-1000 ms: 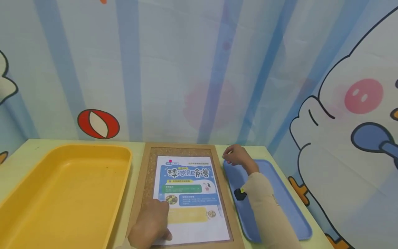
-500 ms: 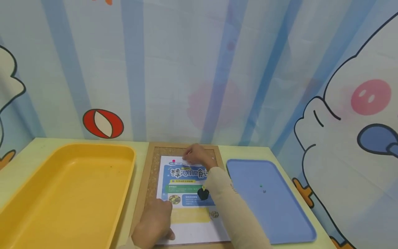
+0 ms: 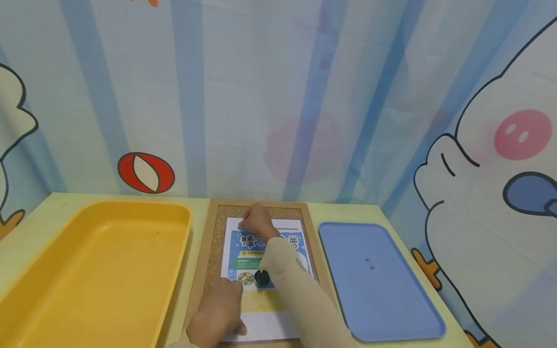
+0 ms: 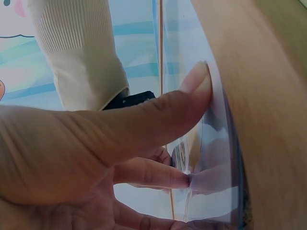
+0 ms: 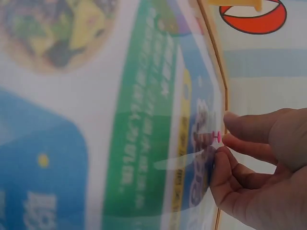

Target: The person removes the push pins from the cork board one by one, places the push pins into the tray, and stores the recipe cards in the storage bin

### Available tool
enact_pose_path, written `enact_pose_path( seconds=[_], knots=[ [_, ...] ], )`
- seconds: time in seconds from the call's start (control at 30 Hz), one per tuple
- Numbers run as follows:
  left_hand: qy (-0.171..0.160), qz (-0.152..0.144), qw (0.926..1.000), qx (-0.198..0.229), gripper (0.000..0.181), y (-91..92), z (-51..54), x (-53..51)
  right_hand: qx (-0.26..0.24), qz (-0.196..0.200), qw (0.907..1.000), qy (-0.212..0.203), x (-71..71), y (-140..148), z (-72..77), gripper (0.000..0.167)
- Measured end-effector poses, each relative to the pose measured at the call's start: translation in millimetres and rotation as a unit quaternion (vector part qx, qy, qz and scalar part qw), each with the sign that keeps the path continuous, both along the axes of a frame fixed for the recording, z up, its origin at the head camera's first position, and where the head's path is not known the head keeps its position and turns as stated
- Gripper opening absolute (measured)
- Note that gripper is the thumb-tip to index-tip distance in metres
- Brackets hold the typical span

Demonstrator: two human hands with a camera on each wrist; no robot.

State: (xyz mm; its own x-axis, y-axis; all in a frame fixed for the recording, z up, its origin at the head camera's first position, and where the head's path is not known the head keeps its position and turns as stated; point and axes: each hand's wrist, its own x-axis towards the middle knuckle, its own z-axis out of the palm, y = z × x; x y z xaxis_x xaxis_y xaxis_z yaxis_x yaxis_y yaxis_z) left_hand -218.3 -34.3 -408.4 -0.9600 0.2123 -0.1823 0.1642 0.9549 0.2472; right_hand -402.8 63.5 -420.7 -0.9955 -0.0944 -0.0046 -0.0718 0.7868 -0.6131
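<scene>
Flanking the corkboard point(image 3: 219, 229), the blue tray point(image 3: 383, 304) holds two tiny pieces point(image 3: 367, 260).

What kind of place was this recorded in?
Probably an indoor booth set up for tabletop work, though no wider room shows: a cartoon-printed backdrop stands behind a pale table, where a framed cork board lies.

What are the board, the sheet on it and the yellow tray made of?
Board: likely matte cork, brown and speckled, frame apparently wood. Sheet: probably printed paper, perhaps film-covered; wrist views show glossy reflections. Yellow tray: probably plastic, given soft sheen and rounded corners.
</scene>
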Motion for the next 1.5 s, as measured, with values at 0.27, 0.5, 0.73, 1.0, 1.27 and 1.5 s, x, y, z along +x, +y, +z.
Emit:
enact_pose_path(
  seconds=[0.27,0.5,0.73,1.0,1.27,1.5],
  knots=[
    [0.029,-0.015,0.9995,0.000,0.064,-1.3,-1.2,2.8,0.067,-0.008,0.9977,-0.006,0.3,-6,-1.8,0.016],
    [0.036,-0.015,0.9992,-0.002,0.062,-2.1,-0.9,1.8,0.114,0.006,0.9935,0.003,-5.4,-11,1.4,0.032],
    [0.020,-0.004,0.9998,0.005,0.062,-1.4,-1.4,0.8,0.117,0.000,0.9931,-0.003,-6.2,-12,3.6,0.037],
    [0.018,0.000,0.9998,0.008,0.064,-1.2,-1.1,1.3,0.121,-0.006,0.9926,0.003,-7.5,-13,1.6,0.026],
    [0.047,-0.010,0.9988,-0.003,0.064,-1.7,-3.8,1.9,0.096,0.011,0.9950,0.026,-8.8,-8,-2.6,0.049],
    [0.048,-0.004,0.9988,0.006,0.062,-1.8,-4.7,2.3,0.029,0.024,0.9992,0.016,-11.6,0,-4.8,0.048]
  ],
)
